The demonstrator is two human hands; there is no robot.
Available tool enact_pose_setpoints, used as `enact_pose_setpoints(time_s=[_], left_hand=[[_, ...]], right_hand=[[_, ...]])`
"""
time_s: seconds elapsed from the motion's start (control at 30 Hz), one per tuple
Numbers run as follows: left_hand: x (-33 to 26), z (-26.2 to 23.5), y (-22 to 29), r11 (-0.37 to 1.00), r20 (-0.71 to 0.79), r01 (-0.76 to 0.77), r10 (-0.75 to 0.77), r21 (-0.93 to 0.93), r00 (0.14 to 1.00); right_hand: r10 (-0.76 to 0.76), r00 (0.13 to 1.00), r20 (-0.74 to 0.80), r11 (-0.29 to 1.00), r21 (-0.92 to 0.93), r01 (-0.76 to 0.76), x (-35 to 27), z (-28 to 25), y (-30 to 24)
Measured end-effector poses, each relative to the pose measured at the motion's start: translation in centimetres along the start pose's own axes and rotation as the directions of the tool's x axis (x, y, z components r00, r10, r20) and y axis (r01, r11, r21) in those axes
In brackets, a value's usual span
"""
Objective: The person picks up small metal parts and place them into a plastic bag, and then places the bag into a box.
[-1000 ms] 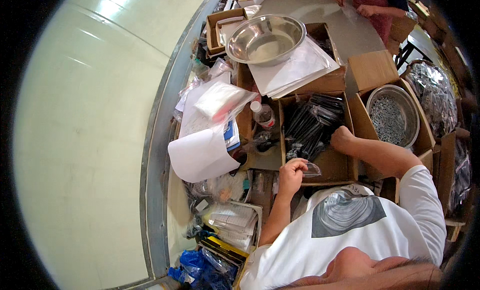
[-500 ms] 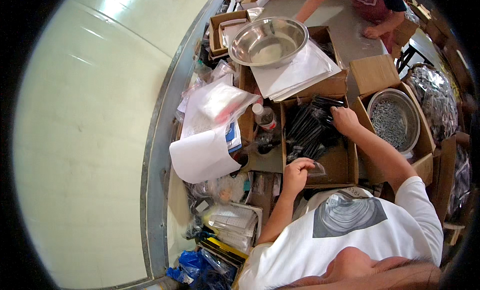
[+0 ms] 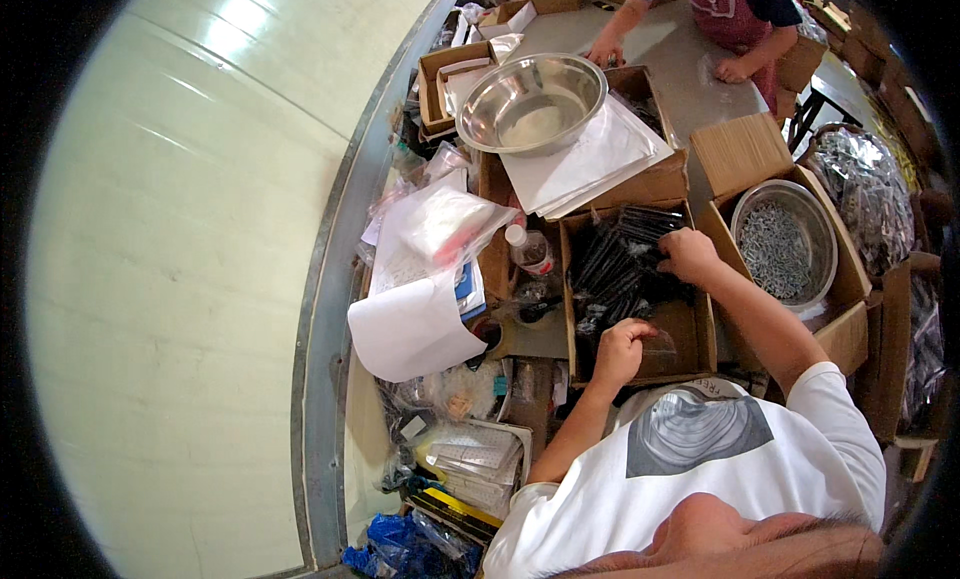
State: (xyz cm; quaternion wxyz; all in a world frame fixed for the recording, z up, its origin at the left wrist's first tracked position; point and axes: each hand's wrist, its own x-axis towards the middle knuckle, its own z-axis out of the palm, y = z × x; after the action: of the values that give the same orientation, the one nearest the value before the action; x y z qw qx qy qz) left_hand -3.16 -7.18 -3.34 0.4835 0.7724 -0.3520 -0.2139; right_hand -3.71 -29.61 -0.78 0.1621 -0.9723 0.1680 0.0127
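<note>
A cardboard box in front of me holds a heap of black rod-like pieces, some apparently in clear wrap. Over the box's right side, my right hand has its fingers closed at the heap's edge, on a black rod-like piece that they partly hide. My left hand is at the near edge of the same box, thumb and fingers pinched together. From that pinch a small clear plastic bag sticks out over the bare bottom of the box.
To the right, a metal bowl of screws sits in another box. A large steel basin rests on papers beyond my box. A bottle and a paper sheet are on the left. Across the table, another person's hands are visible.
My left hand has shifted slightly right with the clear bag, further over the box. My right hand has moved a little down along the black pieces. The other person's hand came into view.
</note>
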Motion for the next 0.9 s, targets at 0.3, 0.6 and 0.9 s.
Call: enact_pose_setpoints(time_s=[0.3,0.6,0.9], left_hand=[[0.4,0.7,0.9,0.995,0.065,0.1,-0.1,0.009,0.993],[0.8,2.1,1.0,0.999,0.055,0.033,-0.035,0.04,0.998],[0.6,0.9,0.9,0.994,0.061,0.101,-0.103,0.037,0.993]], right_hand=[[0.092,0.986,-0.139,0.934,0.355,-0.037,-1.0,-2.8,1.8],[0.204,0.978,0.043,0.978,-0.056,-0.201,1.7,0.6,0.1],[-0.049,0.996,-0.079,0.985,0.161,0.061,0.7,-1.3,0.8]])
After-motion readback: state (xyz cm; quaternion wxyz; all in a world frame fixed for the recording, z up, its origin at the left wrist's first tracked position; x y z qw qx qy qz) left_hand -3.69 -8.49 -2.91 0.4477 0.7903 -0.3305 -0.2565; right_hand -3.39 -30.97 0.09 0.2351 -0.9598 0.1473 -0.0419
